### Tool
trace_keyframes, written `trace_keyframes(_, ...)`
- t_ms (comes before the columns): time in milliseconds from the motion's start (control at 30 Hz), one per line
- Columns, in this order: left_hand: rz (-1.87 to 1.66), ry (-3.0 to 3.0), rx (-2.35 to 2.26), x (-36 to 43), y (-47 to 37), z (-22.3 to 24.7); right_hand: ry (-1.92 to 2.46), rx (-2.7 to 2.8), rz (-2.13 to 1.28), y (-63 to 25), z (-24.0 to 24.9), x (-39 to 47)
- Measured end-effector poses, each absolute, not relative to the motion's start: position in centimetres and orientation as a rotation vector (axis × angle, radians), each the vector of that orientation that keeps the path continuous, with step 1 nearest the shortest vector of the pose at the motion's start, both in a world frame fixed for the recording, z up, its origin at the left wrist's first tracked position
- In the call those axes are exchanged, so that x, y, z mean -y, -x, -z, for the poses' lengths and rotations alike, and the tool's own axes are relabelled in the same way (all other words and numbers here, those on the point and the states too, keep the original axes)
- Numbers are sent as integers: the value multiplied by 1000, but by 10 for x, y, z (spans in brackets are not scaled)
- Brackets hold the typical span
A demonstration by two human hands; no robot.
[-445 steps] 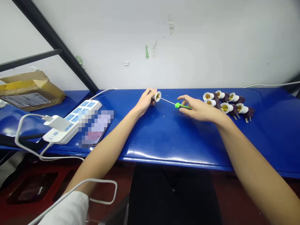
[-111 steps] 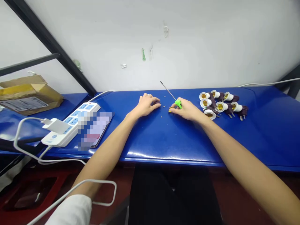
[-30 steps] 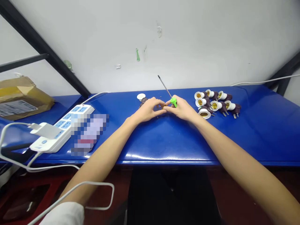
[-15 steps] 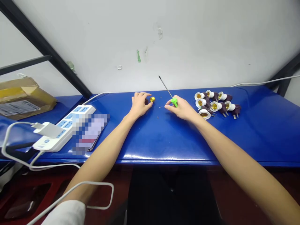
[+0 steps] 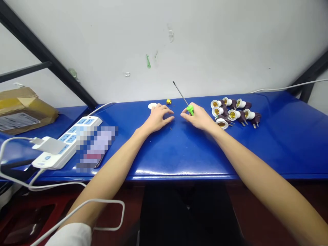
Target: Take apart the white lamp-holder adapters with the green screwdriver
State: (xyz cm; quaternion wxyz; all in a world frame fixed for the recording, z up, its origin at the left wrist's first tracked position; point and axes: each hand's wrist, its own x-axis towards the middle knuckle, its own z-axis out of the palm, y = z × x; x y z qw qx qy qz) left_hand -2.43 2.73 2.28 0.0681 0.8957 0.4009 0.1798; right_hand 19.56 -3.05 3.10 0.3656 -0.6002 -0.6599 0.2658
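My left hand hovers at or rests on the blue table, fingers apart and no object visible in its grasp. Behind it lies a white round piece, partly covered by the knuckles. A gold-coloured threaded sleeve sits just beyond my left fingertips. Closer to me is a tiny metal part, perhaps a screw. In my right hand is a screwdriver with a green handle, its shaft slanting up and left toward the wall.
Several bulb sockets with plugs are grouped to the right. On the left are a white power strip with a charger, a phone and a cardboard box. A white cable loops over my left forearm.
My left hand has shifted slightly right, away from the gold sleeve, which now sits farther back. The white round piece has come into view. My right hand still holds the screwdriver.
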Motion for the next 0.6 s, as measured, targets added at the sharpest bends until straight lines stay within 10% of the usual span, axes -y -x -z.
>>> trace_keyframes(600,-750,-2576,-1559,-36,22,-41,1542,1646,-711,-198,-33,28)
